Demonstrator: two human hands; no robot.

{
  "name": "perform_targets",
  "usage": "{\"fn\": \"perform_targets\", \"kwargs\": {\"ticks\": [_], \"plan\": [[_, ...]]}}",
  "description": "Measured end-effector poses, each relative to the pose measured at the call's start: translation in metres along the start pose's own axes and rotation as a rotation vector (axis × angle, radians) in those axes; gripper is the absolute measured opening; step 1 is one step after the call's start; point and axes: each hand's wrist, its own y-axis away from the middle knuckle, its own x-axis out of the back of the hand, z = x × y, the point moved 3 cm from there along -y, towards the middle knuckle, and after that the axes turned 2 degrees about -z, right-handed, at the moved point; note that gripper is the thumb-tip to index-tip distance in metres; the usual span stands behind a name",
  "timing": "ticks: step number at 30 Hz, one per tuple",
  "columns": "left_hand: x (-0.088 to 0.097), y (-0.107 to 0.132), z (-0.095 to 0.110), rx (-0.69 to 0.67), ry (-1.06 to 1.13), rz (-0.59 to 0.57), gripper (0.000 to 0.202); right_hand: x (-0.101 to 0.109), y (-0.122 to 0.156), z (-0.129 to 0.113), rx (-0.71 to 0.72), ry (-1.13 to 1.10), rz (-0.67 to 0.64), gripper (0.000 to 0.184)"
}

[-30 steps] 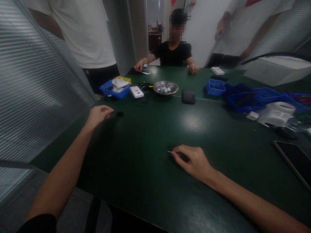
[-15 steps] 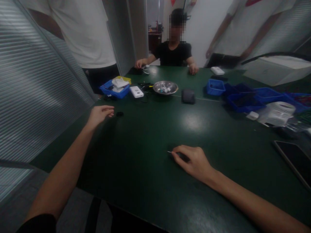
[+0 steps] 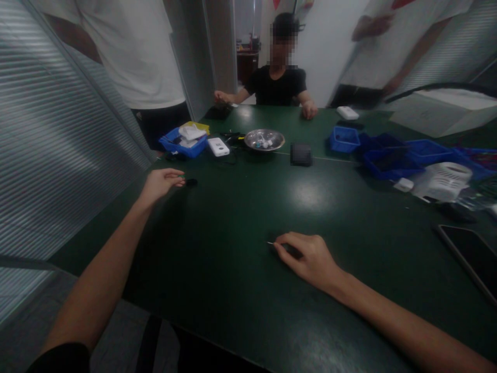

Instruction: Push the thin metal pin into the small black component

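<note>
As the right hand (image 3: 310, 256), at five o'clock, pinches a thin white pin-like piece (image 3: 269, 243) between thumb and forefinger at a dark green table (image 3: 233, 217), the left hand (image 3: 158, 184), at nine o'clock, has its fingertips right at a small black rounded object (image 3: 191, 182), whether pinching it impossible to tell, with a round, shiny metal dish (image 3: 250, 139) at twelve o'clock
</note>
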Motion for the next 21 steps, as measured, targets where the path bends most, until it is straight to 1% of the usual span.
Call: {"fn": "perform_targets", "kwargs": {"ticks": [4,6,8,11,13,15,17,21], "plan": [[0.000,-0.001,-0.003,-0.041,-0.011,0.002,0.034,-0.001,0.001,0.002,-0.007,0.000,0.000,0.024],[0.002,-0.002,-0.003,-0.081,-0.100,0.027,0.037,-0.002,0.001,0.002,-0.006,0.003,0.000,0.025],[0.003,-0.002,0.000,-0.162,-0.229,0.061,0.036,-0.002,0.001,0.003,-0.001,0.010,0.009,0.026],[-0.002,0.000,0.005,-0.266,-0.387,0.059,0.032,-0.001,0.001,0.003,0.001,0.014,0.010,0.027],[-0.007,0.001,0.005,-0.252,-0.433,0.033,0.032,-0.001,0.001,0.002,0.001,0.016,0.005,0.027],[-0.012,0.001,0.003,-0.201,-0.445,0.011,0.033,0.000,0.001,0.002,-0.002,0.017,-0.002,0.027],[-0.016,0.002,0.002,-0.159,-0.444,0.010,0.034,0.000,0.001,0.003,-0.007,0.015,-0.013,0.027],[-0.019,0.003,0.000,-0.128,-0.398,0.033,0.036,0.000,0.001,0.004,-0.012,0.003,-0.012,0.026]]}}
